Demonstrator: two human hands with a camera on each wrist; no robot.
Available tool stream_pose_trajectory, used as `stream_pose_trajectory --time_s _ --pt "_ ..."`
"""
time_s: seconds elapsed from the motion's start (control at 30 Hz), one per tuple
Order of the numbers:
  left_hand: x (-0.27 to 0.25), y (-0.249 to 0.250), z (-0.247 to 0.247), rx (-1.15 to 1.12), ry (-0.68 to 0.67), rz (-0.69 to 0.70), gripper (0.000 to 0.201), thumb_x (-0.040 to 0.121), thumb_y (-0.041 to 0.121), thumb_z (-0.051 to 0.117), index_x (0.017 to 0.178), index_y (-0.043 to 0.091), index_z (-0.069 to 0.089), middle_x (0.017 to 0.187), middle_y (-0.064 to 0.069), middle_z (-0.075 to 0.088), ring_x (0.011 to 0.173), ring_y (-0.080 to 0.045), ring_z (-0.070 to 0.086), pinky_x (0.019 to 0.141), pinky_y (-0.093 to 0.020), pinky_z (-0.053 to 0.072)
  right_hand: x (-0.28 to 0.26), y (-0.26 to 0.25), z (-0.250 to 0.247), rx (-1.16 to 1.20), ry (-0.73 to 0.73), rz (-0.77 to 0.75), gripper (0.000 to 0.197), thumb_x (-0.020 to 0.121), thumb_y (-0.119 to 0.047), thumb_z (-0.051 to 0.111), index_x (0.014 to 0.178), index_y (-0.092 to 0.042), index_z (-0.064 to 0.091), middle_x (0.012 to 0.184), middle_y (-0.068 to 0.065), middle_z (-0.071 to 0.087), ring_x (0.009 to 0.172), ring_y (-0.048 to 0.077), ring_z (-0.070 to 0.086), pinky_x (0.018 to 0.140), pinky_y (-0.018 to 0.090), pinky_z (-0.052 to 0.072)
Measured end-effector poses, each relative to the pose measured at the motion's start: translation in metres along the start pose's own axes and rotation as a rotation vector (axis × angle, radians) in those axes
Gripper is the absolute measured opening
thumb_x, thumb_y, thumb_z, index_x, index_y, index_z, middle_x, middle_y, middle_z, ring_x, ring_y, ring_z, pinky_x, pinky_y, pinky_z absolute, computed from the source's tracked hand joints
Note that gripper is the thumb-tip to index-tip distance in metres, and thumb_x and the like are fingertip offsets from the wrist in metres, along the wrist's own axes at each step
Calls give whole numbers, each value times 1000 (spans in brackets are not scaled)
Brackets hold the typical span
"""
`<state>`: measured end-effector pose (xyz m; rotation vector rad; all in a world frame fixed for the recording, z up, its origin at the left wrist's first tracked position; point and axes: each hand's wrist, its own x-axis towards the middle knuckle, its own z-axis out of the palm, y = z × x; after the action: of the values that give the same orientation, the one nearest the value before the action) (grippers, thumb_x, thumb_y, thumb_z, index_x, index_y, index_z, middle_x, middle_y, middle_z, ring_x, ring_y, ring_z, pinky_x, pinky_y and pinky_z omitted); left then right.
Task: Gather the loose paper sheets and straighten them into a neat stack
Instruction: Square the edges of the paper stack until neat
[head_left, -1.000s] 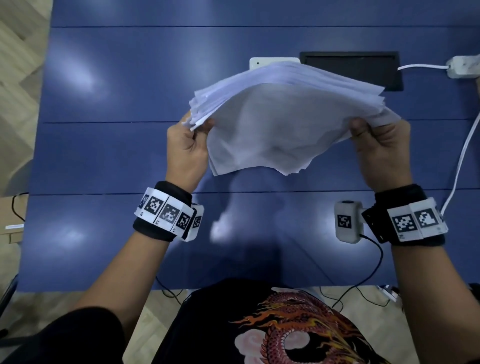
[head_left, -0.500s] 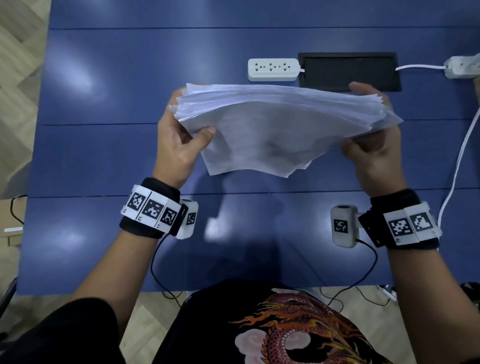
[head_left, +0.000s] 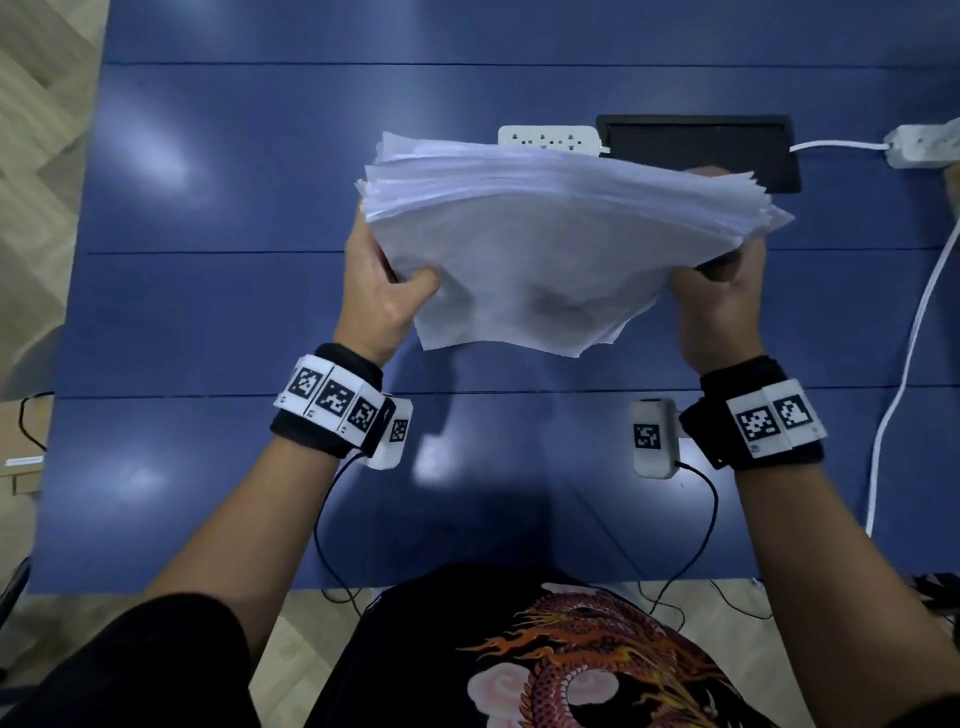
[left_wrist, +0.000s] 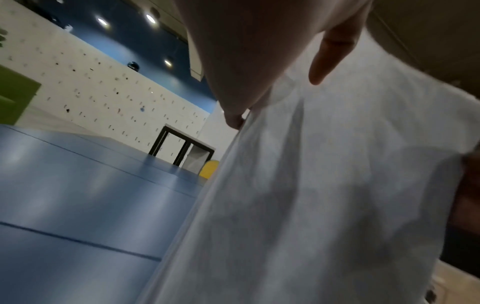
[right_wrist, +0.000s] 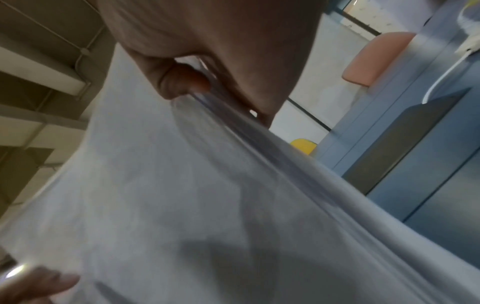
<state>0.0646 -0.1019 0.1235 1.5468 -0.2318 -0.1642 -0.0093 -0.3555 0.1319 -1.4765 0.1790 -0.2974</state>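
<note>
Thick white paper stack (head_left: 561, 239) held above the blue table (head_left: 208, 322), twelve o'clock of the person. Left hand (head_left: 382, 291) pinches its nine-o'clock edge, right hand (head_left: 719, 306) its three-o'clock edge. Gathered, yes; edges ragged, squaring remains.

No readable text anywhere; the wrist bands (head_left: 332, 400) carry only square black-and-white marker patterns.

My left hand (head_left: 382, 291) and right hand (head_left: 719, 306) are raised, forearms apart, thumbs curled inward, each grip closed.
</note>
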Motion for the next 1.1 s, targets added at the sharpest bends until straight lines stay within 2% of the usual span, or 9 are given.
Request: stream_pose_trajectory --time_s 0.1,0.23,0.33,0.5,0.57,0.7,0.8,0.87,1.1 --pt "-2 -12 5 70 26 -48 28 70 -15 52 96 -5 56 71 21 65 69 5 60 67 -14 48 -1 13 0 -87 74 65 39 67 18 42 99 -4 45 78 -7 55 69 -5 57 65 14 48" --pt "-2 -32 -4 104 -4 -127 33 65 -6 53 98 -1 54 79 10 62 71 -1 59 69 -18 49 -4 41 -17 -114 -9 127 34 64 16 45 87 -9 49 72 -26 60 70 -9 53 65 12 44" --pt "-14 -39 2 152 -62 -192 26 67 -10 55 92 -6 56 73 -1 58 66 -2 58 67 -16 47 -14 63 -17 -227 -73 218 31 65 10 60 95 6 57 87 -13 68 82 -6 60 73 16 48" --pt "-22 -41 24 187 50 -225 30 71 -22 56 51 -5 43 50 13 39 34 11 44 44 3 30 -22 86 -1 -328 38 407 33 67 4 63 53 -16 40 41 -17 44 41 -3 40 48 14 37" --pt "-19 -45 21 154 44 -212 13 69 -17 54 62 -19 44 56 8 42 40 11 46 50 2 34 -22 87 -3 -296 21 386 33 64 7 59 53 -19 42 42 -17 44 42 -7 38 45 15 33" --pt "-18 -44 19 146 12 -231 27 74 -17 61 61 -1 43 56 8 45 42 14 49 52 3 36 -22 85 -1 -372 76 452 36 68 -8 69 47 -20 41 40 -15 39 38 1 37 53 28 34" --pt "-9 -30 4 100 45 -101 43 68 11 64 97 -20 52 90 -11 63 87 -12 64 79 -27 51 -15 61 -13 -359 41 345 18 72 -3 76 84 -7 63 64 -25 64 58 -19 56 70 15 47" --pt "-8 -14 3 98 60 -63 55 70 15 67 110 -19 49 102 -15 62 98 -21 62 89 -34 51 -9 24 -14 -276 82 261 61 56 -21 85 109 -2 61 88 -26 70 75 -21 61 73 5 47" --pt "4 25 10 -10 18 169 49 69 3 58 115 3 41 107 -10 48 100 -24 51 92 -35 44 3 -27 5 -160 -30 -131 51 69 16 53 107 -18 57 100 -1 63 93 7 60 81 21 48"
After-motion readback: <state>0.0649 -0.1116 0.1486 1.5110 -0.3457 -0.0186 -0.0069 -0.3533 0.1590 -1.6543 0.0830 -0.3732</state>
